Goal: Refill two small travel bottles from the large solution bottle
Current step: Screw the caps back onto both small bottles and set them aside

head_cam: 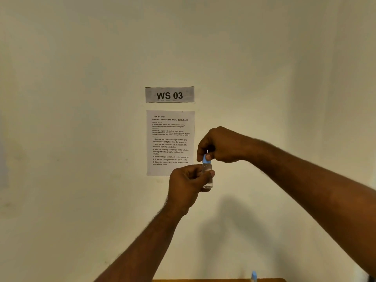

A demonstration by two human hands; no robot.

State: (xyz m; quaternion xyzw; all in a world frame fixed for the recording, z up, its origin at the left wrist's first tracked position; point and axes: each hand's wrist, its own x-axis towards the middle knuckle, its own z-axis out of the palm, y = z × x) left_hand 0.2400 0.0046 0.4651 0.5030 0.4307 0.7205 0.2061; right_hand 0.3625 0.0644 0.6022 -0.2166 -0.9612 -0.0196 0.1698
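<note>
Clear plastic travel bottle (pixel 207 176) is held upright in mid-air before the wall (pixel 81 139), right of the instruction sheet (pixel 170 142). Left hand (pixel 186 185) has fingers wrapped closed around its body. Right hand (pixel 220 145) pinches the blue cap (pixel 206 158) from above.

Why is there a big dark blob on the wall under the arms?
In the head view, that blob is the shadow of the raised arms and hands on the wall; its edges are soft, and the small print on the sheet is blurry.
</note>
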